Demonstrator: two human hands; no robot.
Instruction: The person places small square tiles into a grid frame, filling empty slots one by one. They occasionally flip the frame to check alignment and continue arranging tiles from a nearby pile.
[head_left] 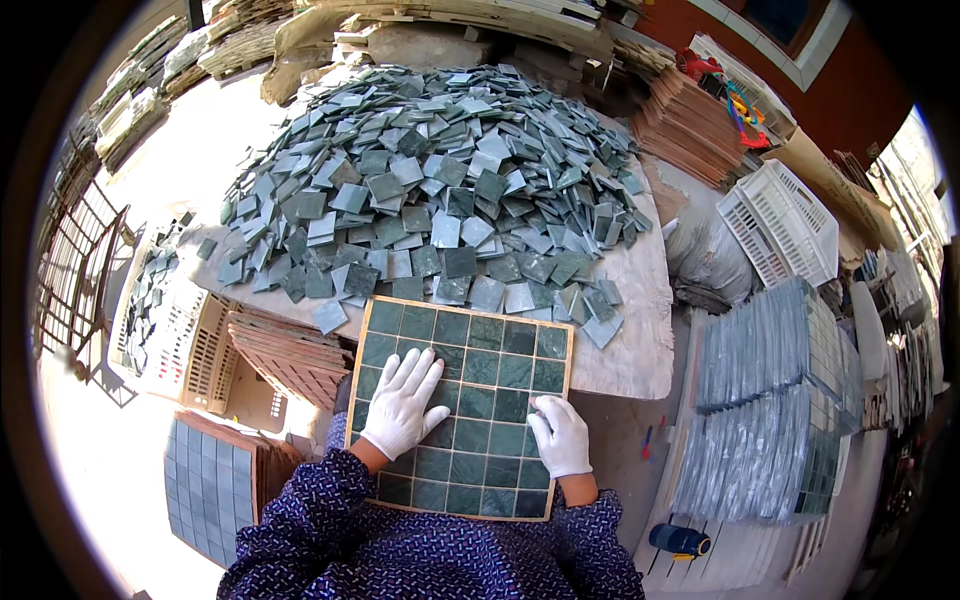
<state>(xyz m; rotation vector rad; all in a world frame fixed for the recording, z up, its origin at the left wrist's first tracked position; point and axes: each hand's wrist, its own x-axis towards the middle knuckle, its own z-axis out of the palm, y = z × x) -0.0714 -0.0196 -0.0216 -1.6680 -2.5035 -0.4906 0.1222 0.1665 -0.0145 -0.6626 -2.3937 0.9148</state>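
tile frame (pixel 568 352) lies on the near side of the tile heap (pixel 440 190), its far rim close to the heap's lowest pieces, with rows of dark green tiles (pixel 475 402) set inside it. the left hand (pixel 403 400), gloved, rests flat on these tiles with fingers moderately spread and thumb out, gripping nothing. the right hand (pixel 560 435), also gloved, is bent at the frame's right rim with fingers drawn together; whether a tile is pinched between them cannot be told. caution: uneven pressure from the left palm could tilt or shift a tile, since the joints may leave room for movement. a sideways push by the right fingertips could skew the edge column or trap glove fabric between tile and rim. the frame appears to reach past the near edge of the table (pixel 640 350) under the heap; its own support is hidden, so heavy load on the near rim could tip it if that support is weak. a loose tile (pixel 330 317) lies at the heap's near left margin; if the heap slumps, pieces could slide onto the set rows and chip their faces
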